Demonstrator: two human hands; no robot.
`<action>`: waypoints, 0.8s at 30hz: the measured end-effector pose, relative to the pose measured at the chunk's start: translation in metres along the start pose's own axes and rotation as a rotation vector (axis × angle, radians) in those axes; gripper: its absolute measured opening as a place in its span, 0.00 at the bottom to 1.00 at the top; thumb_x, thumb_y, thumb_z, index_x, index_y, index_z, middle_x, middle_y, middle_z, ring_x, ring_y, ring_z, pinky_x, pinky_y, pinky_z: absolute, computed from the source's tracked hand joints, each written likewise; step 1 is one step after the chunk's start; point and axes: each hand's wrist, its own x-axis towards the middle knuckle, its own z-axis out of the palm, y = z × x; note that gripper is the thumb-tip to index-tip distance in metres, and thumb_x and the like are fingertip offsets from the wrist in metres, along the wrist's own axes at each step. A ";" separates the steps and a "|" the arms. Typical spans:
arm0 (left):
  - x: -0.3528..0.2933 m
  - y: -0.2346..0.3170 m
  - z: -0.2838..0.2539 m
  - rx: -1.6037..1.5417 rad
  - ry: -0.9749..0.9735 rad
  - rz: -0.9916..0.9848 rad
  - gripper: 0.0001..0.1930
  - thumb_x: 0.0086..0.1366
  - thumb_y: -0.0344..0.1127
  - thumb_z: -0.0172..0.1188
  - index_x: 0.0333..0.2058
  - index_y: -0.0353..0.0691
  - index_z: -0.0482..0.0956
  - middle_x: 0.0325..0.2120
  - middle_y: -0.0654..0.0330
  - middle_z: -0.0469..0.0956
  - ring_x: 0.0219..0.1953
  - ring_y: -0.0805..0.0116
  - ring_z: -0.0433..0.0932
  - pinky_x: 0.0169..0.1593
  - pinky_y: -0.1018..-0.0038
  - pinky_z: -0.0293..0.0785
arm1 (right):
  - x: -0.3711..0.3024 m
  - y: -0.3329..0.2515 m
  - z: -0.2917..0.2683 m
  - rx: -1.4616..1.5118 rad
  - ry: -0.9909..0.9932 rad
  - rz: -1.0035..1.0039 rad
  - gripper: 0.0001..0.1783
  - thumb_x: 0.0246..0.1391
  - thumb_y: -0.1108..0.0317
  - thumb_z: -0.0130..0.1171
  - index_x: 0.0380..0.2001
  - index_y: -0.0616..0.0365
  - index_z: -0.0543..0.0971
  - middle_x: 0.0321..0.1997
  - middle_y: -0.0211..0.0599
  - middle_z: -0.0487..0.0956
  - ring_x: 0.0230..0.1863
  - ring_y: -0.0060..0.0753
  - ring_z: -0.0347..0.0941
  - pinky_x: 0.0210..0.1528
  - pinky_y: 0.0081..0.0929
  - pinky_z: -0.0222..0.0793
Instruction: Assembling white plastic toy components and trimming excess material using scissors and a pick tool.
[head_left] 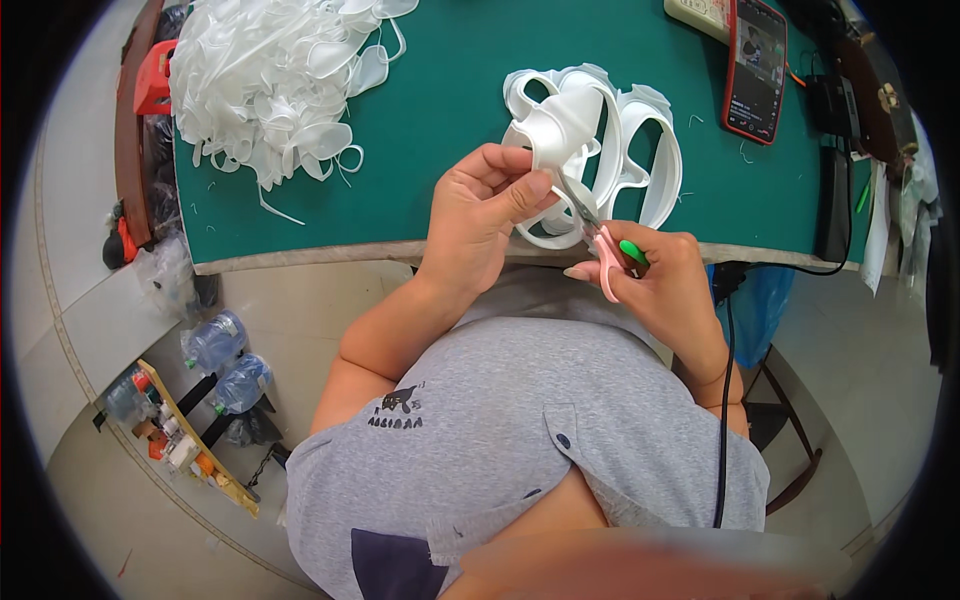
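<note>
My left hand [478,215] pinches the near edge of a white, soft-looking moulded piece [565,120] with rounded openings, between thumb and fingers. In my right hand [660,285] is a pair of scissors [606,262] with pink handles, and a bright green part shows beside the handle. The metal blades point up and left, against the white piece near my left fingertips. Whether they are cutting into it is too small to tell. Another white moulded piece [670,180] with large openings lies just to the right, partly overlapped by the first.
A heap of thin translucent white scraps [265,85] covers the far left of the green table [450,90]. A phone in a red case [755,70] leans at the far right. A black cable [729,400] hangs by my right arm. Large plastic bottles [215,340] stand on the floor at left.
</note>
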 end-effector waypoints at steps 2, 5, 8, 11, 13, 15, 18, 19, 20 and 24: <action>0.002 0.003 -0.002 0.005 -0.083 -0.047 0.10 0.59 0.25 0.65 0.38 0.34 0.76 0.37 0.57 0.79 0.39 0.72 0.79 0.46 0.73 0.80 | 0.000 0.001 0.000 -0.011 -0.004 -0.003 0.11 0.51 0.81 0.58 0.39 0.72 0.78 0.22 0.31 0.76 0.37 0.30 0.83 0.28 0.13 0.69; 0.004 0.006 -0.004 0.103 -0.134 -0.072 0.13 0.58 0.25 0.66 0.42 0.32 0.76 0.39 0.57 0.79 0.40 0.71 0.79 0.46 0.73 0.80 | 0.000 0.005 0.001 -0.017 0.001 -0.009 0.11 0.51 0.82 0.57 0.39 0.72 0.78 0.23 0.32 0.77 0.36 0.30 0.83 0.28 0.13 0.70; 0.002 0.011 -0.002 0.206 -0.177 -0.110 0.16 0.58 0.26 0.66 0.46 0.30 0.76 0.41 0.55 0.80 0.42 0.70 0.79 0.46 0.73 0.80 | -0.001 0.007 0.002 -0.039 0.018 -0.023 0.11 0.51 0.82 0.56 0.39 0.72 0.79 0.23 0.33 0.78 0.36 0.30 0.83 0.28 0.13 0.69; 0.003 0.014 -0.001 0.228 -0.167 -0.182 0.17 0.61 0.28 0.64 0.48 0.28 0.75 0.41 0.54 0.80 0.43 0.69 0.80 0.46 0.74 0.80 | -0.002 0.004 0.000 -0.090 0.021 -0.025 0.10 0.51 0.82 0.56 0.39 0.71 0.79 0.22 0.34 0.78 0.36 0.30 0.83 0.28 0.13 0.69; 0.003 0.012 0.001 0.228 -0.157 -0.164 0.16 0.62 0.29 0.62 0.48 0.29 0.75 0.41 0.54 0.80 0.42 0.70 0.80 0.46 0.74 0.80 | -0.003 0.003 0.000 -0.114 0.015 -0.014 0.10 0.52 0.81 0.56 0.39 0.70 0.79 0.22 0.34 0.78 0.36 0.29 0.83 0.28 0.13 0.69; 0.002 0.007 0.004 0.226 -0.146 -0.146 0.15 0.64 0.30 0.61 0.47 0.29 0.76 0.41 0.54 0.81 0.42 0.70 0.80 0.45 0.75 0.80 | -0.005 0.004 0.001 -0.162 0.037 -0.043 0.10 0.52 0.81 0.56 0.38 0.69 0.79 0.21 0.36 0.78 0.36 0.29 0.83 0.28 0.12 0.68; 0.000 0.001 0.006 0.235 -0.121 -0.076 0.14 0.65 0.32 0.60 0.46 0.29 0.76 0.40 0.54 0.81 0.41 0.71 0.80 0.45 0.76 0.80 | -0.007 0.005 0.001 -0.148 0.058 -0.030 0.08 0.53 0.80 0.57 0.38 0.69 0.79 0.22 0.37 0.79 0.36 0.30 0.84 0.27 0.14 0.69; 0.000 0.000 0.007 0.236 -0.115 -0.063 0.14 0.66 0.33 0.59 0.46 0.30 0.75 0.40 0.54 0.81 0.42 0.72 0.80 0.45 0.76 0.80 | -0.008 0.006 0.002 -0.148 0.058 -0.028 0.08 0.53 0.80 0.57 0.38 0.69 0.79 0.22 0.37 0.79 0.36 0.30 0.84 0.27 0.14 0.69; 0.000 0.000 0.008 0.237 -0.109 -0.051 0.13 0.66 0.33 0.59 0.45 0.30 0.75 0.40 0.54 0.81 0.42 0.72 0.80 0.45 0.76 0.80 | -0.008 0.007 0.003 -0.188 0.080 -0.060 0.08 0.53 0.80 0.58 0.37 0.69 0.79 0.22 0.38 0.80 0.36 0.32 0.84 0.27 0.15 0.70; -0.003 0.001 0.013 0.252 -0.068 -0.033 0.12 0.67 0.34 0.59 0.43 0.32 0.73 0.40 0.54 0.81 0.43 0.72 0.80 0.45 0.76 0.80 | -0.009 0.015 0.008 -0.279 0.172 -0.130 0.07 0.52 0.78 0.60 0.36 0.68 0.79 0.23 0.41 0.82 0.33 0.32 0.84 0.27 0.18 0.72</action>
